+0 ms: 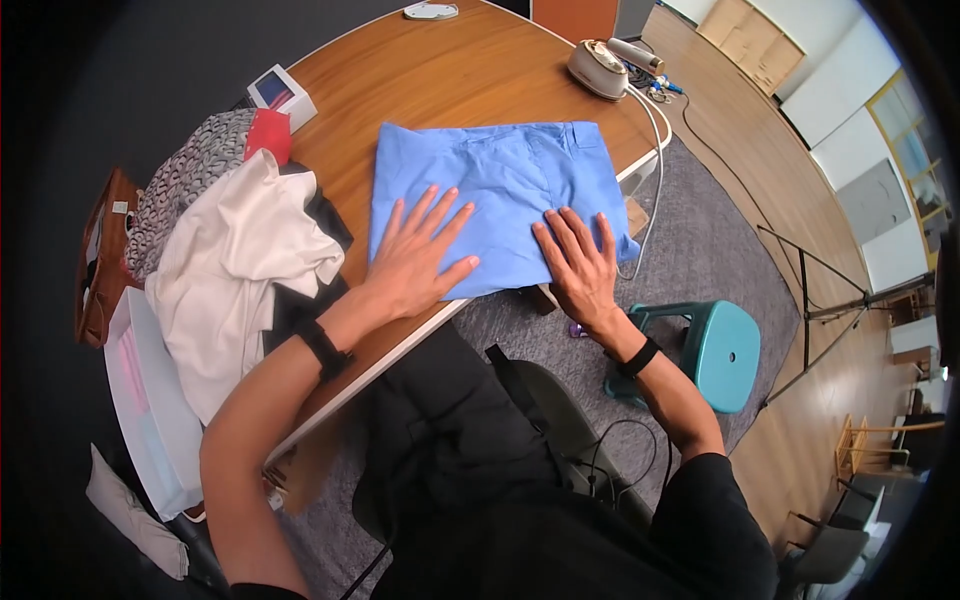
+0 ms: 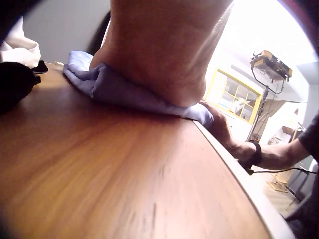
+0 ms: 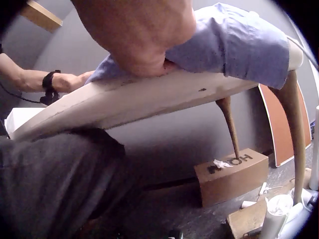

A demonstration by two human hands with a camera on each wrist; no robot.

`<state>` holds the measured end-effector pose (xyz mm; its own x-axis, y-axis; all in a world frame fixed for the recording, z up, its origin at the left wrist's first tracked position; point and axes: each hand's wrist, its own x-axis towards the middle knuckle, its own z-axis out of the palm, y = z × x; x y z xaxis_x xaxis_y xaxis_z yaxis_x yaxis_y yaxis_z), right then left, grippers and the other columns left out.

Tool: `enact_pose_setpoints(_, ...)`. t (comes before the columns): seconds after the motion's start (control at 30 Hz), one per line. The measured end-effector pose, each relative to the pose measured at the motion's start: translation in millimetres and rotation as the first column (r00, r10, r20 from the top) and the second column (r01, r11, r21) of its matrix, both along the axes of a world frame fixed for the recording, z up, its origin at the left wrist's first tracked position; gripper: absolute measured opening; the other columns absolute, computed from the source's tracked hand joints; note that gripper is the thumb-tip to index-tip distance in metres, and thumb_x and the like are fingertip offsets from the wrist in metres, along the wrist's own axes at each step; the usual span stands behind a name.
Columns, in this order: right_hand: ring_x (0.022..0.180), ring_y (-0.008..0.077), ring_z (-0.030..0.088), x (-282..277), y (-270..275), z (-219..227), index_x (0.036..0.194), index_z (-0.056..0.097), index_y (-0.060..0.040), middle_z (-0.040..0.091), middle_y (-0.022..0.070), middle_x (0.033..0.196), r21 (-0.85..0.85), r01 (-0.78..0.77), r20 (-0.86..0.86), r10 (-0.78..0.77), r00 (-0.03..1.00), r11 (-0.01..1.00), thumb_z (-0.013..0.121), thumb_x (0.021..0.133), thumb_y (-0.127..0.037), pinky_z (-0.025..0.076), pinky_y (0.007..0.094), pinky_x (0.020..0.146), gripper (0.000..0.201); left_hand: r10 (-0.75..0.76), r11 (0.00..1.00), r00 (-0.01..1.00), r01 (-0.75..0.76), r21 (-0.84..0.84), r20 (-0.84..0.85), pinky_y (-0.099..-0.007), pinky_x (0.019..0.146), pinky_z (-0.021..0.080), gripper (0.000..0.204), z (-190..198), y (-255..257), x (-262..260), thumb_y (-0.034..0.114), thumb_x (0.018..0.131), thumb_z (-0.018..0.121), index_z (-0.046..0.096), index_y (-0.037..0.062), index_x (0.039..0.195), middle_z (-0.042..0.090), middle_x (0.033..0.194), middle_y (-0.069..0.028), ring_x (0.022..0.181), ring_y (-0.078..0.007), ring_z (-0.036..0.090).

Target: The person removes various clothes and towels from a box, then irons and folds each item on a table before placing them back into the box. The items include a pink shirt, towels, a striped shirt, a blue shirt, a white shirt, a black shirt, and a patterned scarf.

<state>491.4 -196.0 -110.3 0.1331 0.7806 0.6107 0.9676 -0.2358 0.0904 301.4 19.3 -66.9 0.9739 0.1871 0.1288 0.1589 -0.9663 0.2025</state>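
Observation:
A folded blue garment (image 1: 490, 170) lies at the front edge of the wooden table, its right part hanging over the side in the right wrist view. My left hand (image 1: 415, 255) rests palm down on its left half, fingers spread. Near the lower right, my right hand (image 1: 580, 265) lies on the cloth with fingers extended. The right wrist view shows the right hand (image 3: 144, 45) right at the table's rim, its fingertips hidden. From the left wrist view, the left hand (image 2: 154, 55) presses over the cloth.
Left of the garment are a white cloth (image 1: 240, 230), a grey patterned bundle (image 1: 190, 180) and a white box (image 1: 150, 420). A garment steamer (image 1: 600, 72) with a white hose stands at the back right. A teal stool (image 1: 725, 355) is on the floor to the right.

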Motion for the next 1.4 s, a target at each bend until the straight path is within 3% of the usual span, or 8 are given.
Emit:
enact_pose_setpoints(0.3,0.140,0.0347,0.052,29,-33,3,0.141,0.056,0.0033,0.054,0.0215,0.150,-0.061,0.028,-0.024,-0.029,0.999,0.998,0.055,0.078,0.010,0.043,0.0490,0.114,0.063,0.077,0.996,0.997,-0.077,0.043,-0.009,-0.0609,0.126,0.008,0.073,-1,-1,-3,0.056,0.103,0.049,0.034,0.0165,0.162,0.019,0.171,-0.0140,0.159,-0.0388,0.010)
enact_pose_setpoints(0.5,0.142,0.0312,0.050,30,-39,32,0.142,0.056,0.0006,0.055,0.0156,0.150,-0.156,0.057,-0.115,-0.076,0.990,0.986,0.062,0.071,0.008,0.039,0.0491,0.116,0.071,0.108,0.994,0.979,-0.110,-0.002,-0.170,-0.0548,0.127,0.013,0.080,22,17,13,0.059,0.101,0.049,0.034,0.0058,0.160,0.026,0.167,-0.0238,0.156,-0.0412,0.018)
enact_pose_setpoints(0.6,0.139,0.0297,0.052,36,-30,50,0.141,0.059,-0.0062,0.057,0.0100,0.149,-0.145,0.026,-0.071,-0.036,0.997,0.989,0.064,0.069,0.006,0.038,0.0486,0.117,0.073,0.046,0.984,0.999,-0.043,0.171,-0.014,-0.0530,0.127,0.016,0.087,21,40,36,0.063,0.101,0.047,0.033,-0.0012,0.158,0.028,0.164,-0.0274,0.155,-0.0419,0.022)
enact_pose_setpoints(0.9,0.139,0.0275,0.052,86,3,84,0.134,0.069,-0.0160,0.064,0.0046,0.142,-0.237,0.011,0.087,0.010,0.996,0.971,0.061,0.085,-0.007,0.032,0.0545,0.120,0.050,0.331,0.942,0.933,-0.335,-0.006,-0.140,-0.0545,0.127,0.013,0.101,9,76,37,0.074,0.098,0.040,0.023,-0.0027,0.161,0.018,0.167,-0.0293,0.157,-0.0408,0.013)
enact_pose_setpoints(1.1,0.145,0.0281,0.046,105,41,128,0.141,0.064,-0.0156,0.057,0.0055,0.151,-0.139,-0.113,0.256,0.146,0.956,0.984,0.057,0.092,-0.013,0.031,0.0528,0.122,0.049,0.415,0.909,0.889,-0.395,0.134,-0.196,-0.0566,0.122,0.027,0.105,21,60,13,0.075,0.095,0.046,0.030,-0.0089,0.156,0.029,0.158,-0.0395,0.150,-0.0488,0.027)
enact_pose_setpoints(1.2,0.147,0.0291,0.042,128,62,110,0.146,0.058,-0.0157,0.050,0.0065,0.157,-0.220,-0.075,0.301,0.141,0.943,0.973,0.060,0.091,-0.010,0.030,0.0525,0.123,0.056,0.471,0.882,0.838,-0.434,0.185,-0.277,-0.0559,0.116,0.035,0.104,32,47,-4,0.075,0.094,0.049,0.036,-0.0105,0.152,0.040,0.149,-0.0417,0.144,-0.0504,0.037)
enact_pose_setpoints(1.3,0.149,0.0303,0.039,147,55,86,0.148,0.056,-0.0153,0.046,0.0088,0.158,-0.477,0.097,0.127,-0.041,0.991,0.874,0.063,0.088,-0.006,0.030,0.0518,0.124,0.061,0.449,0.888,0.850,-0.392,0.241,-0.275,-0.0564,0.117,0.032,0.093,50,29,-21,0.069,0.094,0.055,0.046,-0.0061,0.148,0.045,0.149,-0.0358,0.142,-0.0455,0.041)
enact_pose_setpoints(1.4,0.142,0.0339,0.047,143,53,91,0.145,0.058,-0.0112,0.052,0.0139,0.152,-0.222,-0.051,-0.085,0.033,0.996,0.974,0.064,0.088,-0.006,0.036,0.0494,0.120,0.058,0.251,0.879,0.965,-0.192,0.437,-0.080,-0.0650,0.120,0.020,0.078,40,12,-34,0.062,0.094,0.058,0.054,0.0057,0.147,0.042,0.158,-0.0242,0.148,-0.0412,0.035)
